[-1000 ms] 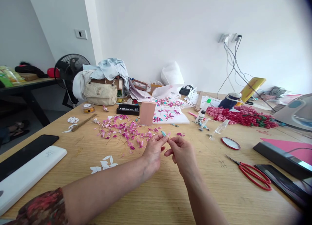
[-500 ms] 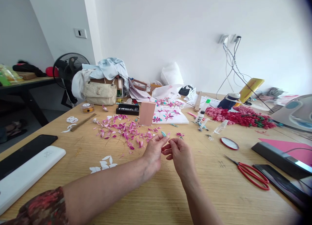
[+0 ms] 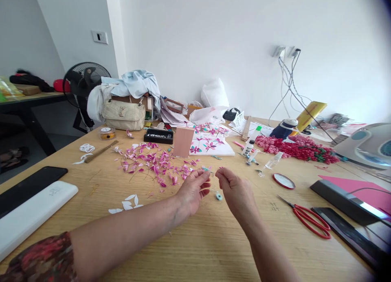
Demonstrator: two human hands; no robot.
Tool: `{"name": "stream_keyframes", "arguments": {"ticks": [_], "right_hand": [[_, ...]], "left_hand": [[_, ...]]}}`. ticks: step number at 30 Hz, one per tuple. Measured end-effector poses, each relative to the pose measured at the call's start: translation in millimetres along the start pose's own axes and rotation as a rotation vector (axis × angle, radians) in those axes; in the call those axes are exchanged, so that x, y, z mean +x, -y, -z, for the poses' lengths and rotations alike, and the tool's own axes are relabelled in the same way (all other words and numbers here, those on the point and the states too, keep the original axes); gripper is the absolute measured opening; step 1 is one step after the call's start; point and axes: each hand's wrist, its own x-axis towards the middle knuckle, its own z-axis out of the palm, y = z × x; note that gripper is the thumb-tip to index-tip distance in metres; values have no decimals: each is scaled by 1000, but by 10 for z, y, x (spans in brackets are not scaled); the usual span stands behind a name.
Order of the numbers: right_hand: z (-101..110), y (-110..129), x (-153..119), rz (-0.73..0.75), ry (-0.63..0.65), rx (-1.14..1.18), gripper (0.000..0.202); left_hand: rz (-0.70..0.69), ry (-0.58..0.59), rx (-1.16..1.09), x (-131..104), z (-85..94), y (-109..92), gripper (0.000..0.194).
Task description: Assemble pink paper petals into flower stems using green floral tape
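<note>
My left hand [image 3: 192,191] pinches a small teal leaf [image 3: 206,169] between thumb and forefinger, its other fingers loosely curled. Close by on the right, my right hand [image 3: 235,187] has thumb and forefinger pressed together; what lies in that pinch is too small to make out. Below the gap between the hands is a small pale teal spool [image 3: 219,196]. Loose pink petals [image 3: 157,164] are scattered on the table beyond my left hand. White leaf-shaped pieces [image 3: 127,204] lie near my left forearm.
A pinkish upright board [image 3: 183,142] stands before white foam [image 3: 229,149] bearing pink flowers. Small bottles [image 3: 248,148], a round red-rimmed lid [image 3: 284,181] and red-handled scissors [image 3: 311,221] are at right. A white power bank [image 3: 36,217] lies left, a black box [image 3: 158,136] behind the petals.
My right hand has moved right, away from my left, opening a gap between them. The teal spool now shows below that gap. My left hand keeps its pinch; the view has shifted slightly.
</note>
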Motion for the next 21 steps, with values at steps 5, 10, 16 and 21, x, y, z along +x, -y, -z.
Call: {"name": "stream_keyframes", "arguments": {"ticks": [5,10,16,21], "right_hand": [[221,-60,63,104,113,-125,25],[475,-30,91,252,281,-207,19],[692,55,172,326,509,-113,21],[818,11,222,281,654,-163,21]], "left_hand": [[41,38,144,-80,235,-136,35],[-339,133,507,3,288,-567,25],[-94,677,633,178,7,-578,32],[-91,850,755,307,-97,-366,41]]}}
